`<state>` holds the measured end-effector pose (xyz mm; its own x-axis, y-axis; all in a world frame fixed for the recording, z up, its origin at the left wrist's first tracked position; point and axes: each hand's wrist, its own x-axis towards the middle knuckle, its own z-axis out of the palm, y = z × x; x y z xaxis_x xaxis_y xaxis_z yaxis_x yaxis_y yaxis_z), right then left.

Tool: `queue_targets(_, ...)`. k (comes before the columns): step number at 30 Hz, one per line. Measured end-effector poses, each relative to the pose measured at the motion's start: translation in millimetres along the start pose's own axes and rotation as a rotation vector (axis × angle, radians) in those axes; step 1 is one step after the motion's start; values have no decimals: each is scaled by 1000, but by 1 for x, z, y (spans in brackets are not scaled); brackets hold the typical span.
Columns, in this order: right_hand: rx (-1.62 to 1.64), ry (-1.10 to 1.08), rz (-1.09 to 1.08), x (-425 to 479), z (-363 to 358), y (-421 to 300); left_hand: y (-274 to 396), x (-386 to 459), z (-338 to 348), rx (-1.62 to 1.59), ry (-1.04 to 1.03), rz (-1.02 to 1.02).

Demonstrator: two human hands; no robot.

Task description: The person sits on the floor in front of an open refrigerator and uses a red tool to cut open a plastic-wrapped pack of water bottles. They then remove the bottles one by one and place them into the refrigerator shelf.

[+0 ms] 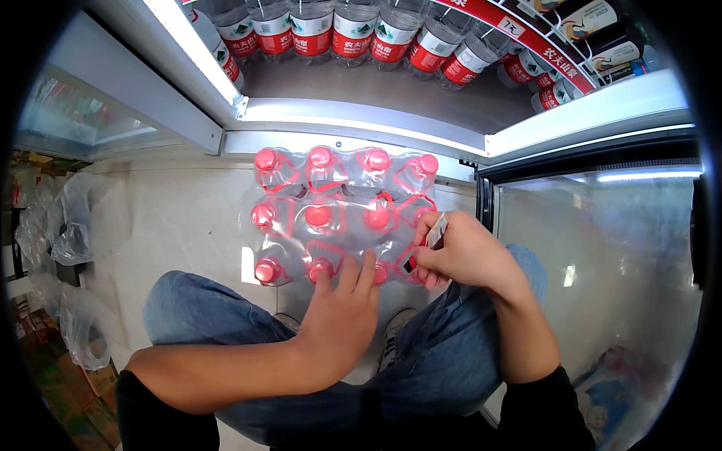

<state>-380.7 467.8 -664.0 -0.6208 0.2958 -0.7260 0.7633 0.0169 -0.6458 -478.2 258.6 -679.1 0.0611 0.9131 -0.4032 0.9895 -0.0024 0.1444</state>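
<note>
A shrink-wrapped pack of clear water bottles (351,237) with red caps and red carry loops stands upright on the floor between my knees and the cooler. It has three rows, and the film over it looks glossy. My left hand (341,315) lies palm down on the near row with its fingers spread, its fingertips beside the caps. At the pack's near right corner, my right hand (465,253) grips a small red and black tool (436,232), apparently a utility knife. My fingers hide most of the tool, and I cannot tell whether its tip touches the film.
Ahead is an open display cooler with a raised metal sill (361,115) and labelled water bottles (352,36) on its floor. Its glass door (586,253) stands open at right. Clear plastic bags (84,327) hang at left above cardboard cartons (67,389).
</note>
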Motion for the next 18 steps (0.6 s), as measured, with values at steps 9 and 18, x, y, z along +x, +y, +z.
queue_targets(9,-449,25,71,7,14,-21,-12,-6,-6,49,-103,40)
queue_targets(18,-508,198,-182,25,21,19,-10,-2,-6,98,-137,100)
